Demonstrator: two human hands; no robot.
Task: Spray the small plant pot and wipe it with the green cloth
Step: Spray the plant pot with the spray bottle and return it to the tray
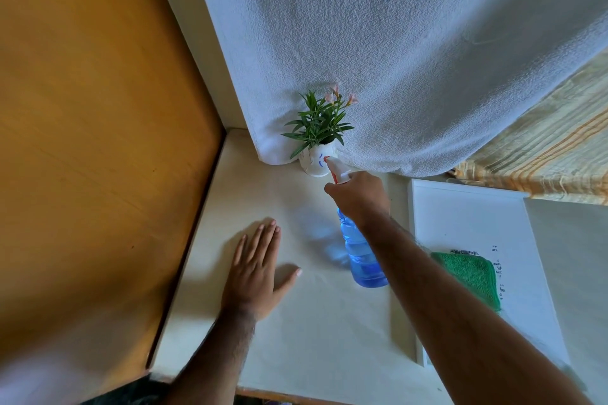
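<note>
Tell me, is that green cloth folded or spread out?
Folded: the green cloth lies as a thick compact pad on the white board, partly hidden by the right arm.

White pot (316, 164) with blue dashes; translucent blue bottle (360, 253); green cloth (470, 276); orange-striped fabric (546, 154)

Dim daylight, soft shadows, wide-angle warp, blurry btm corners.

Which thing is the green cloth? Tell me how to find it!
Start at the big white towel hanging at the back, then look down to the flat white board on the right of the table. The green cloth lies folded on it, beside the right arm. It is the only fuzzy green thing lying flat; the plant stands upright.
</note>
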